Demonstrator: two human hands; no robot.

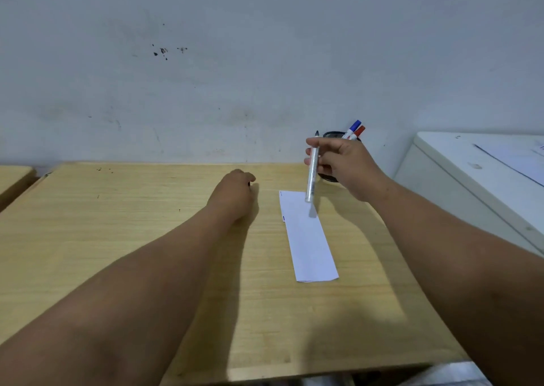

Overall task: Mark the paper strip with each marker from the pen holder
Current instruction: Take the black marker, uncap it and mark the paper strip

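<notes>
A white paper strip [307,238] lies lengthwise on the wooden table [147,209], right of centre. My right hand [344,165] holds a white marker [312,171] upright above the strip's far end, its dark tip pointing up and uncapped. Behind that hand stands a dark pen holder [332,135] with a blue-capped marker [353,128] and a red-capped marker [359,132] sticking out. My left hand [235,191] rests curled on the table left of the strip, with something small and dark at the fingertips; what it is cannot be told.
A stained white wall [235,62] rises directly behind the table. A white cabinet [471,173] with papers on top stands close on the right. Another wooden tabletop [11,179] shows at the far left, across a narrow gap.
</notes>
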